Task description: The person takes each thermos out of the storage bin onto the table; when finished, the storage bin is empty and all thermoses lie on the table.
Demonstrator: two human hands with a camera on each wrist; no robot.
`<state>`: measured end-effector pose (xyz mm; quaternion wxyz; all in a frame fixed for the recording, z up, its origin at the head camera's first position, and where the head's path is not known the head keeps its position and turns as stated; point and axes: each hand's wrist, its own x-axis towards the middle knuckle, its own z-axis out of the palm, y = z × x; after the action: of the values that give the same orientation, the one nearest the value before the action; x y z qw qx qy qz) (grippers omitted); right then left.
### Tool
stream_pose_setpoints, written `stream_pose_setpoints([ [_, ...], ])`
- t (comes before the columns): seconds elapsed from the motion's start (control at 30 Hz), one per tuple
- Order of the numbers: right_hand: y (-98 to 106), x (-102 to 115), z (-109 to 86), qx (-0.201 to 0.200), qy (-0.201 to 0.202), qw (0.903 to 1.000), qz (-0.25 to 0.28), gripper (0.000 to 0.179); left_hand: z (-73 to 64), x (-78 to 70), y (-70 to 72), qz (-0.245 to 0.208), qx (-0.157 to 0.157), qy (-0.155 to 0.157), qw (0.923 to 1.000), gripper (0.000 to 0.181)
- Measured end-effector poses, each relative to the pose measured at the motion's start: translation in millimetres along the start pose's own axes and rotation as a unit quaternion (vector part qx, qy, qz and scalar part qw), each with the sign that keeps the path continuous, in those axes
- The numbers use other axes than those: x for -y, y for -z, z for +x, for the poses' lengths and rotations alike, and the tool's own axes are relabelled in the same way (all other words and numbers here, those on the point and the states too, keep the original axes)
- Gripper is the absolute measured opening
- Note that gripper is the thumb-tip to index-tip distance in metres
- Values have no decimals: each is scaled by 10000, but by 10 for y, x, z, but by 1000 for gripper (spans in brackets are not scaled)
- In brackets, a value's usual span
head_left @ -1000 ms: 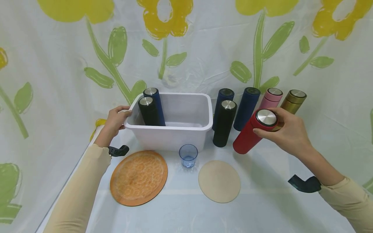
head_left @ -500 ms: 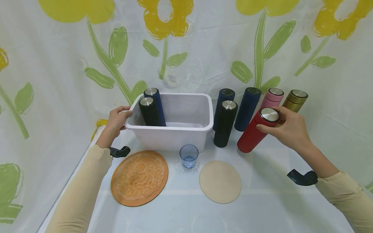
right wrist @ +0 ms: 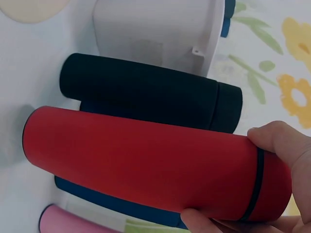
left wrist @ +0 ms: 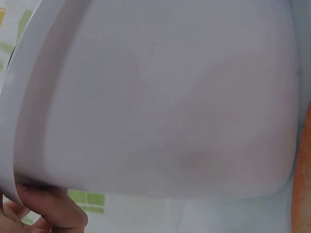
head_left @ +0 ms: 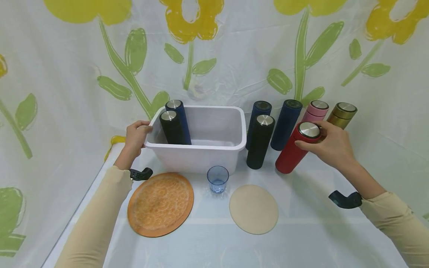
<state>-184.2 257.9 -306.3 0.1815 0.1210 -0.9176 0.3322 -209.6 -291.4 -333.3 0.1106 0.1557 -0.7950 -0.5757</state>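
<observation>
My right hand (head_left: 330,143) grips a red thermos flask (head_left: 291,154) round its top, thumb on the near side and fingers behind. The flask's silver lid faces up, and its base is at or close to the table. My left hand (head_left: 135,137) holds the left rim of a white plastic bin (head_left: 197,158), fingers curled over the edge. In the left wrist view, the bin's wall (left wrist: 170,97) fills most of the picture. Inside the bin, at its left end, stand a black flask (head_left: 172,130) and a dark blue flask (head_left: 181,115).
Right of the bin stand a black flask (head_left: 259,145), two dark blue flasks (head_left: 286,124), a pink flask (head_left: 313,113) and a gold flask (head_left: 342,116). In front are a blue glass (head_left: 218,180), an orange round mat (head_left: 161,204) and a beige round mat (head_left: 253,209).
The red flask has shifted slightly right and back, towards the pink flask, and stands a little more upright. My left hand stays on the bin's rim.
</observation>
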Motion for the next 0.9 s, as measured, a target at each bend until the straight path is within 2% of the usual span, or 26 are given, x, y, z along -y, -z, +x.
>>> stream_pose_setpoints([
  [0.2, -20, 0, 21, 31, -54, 10000, 2, 67, 47, 32, -93, -42, -570, -196, 9982, 37],
  [0.43, -28, -2, 42, 51, -184, 9998, -11, 69, 72, 51, -152, -138, -968, -235, 9949, 35],
  [0.9, -38, -30, 86, 53, -194, 9997, -108, 67, 39, 28, -207, -276, -1200, -97, 9923, 36],
])
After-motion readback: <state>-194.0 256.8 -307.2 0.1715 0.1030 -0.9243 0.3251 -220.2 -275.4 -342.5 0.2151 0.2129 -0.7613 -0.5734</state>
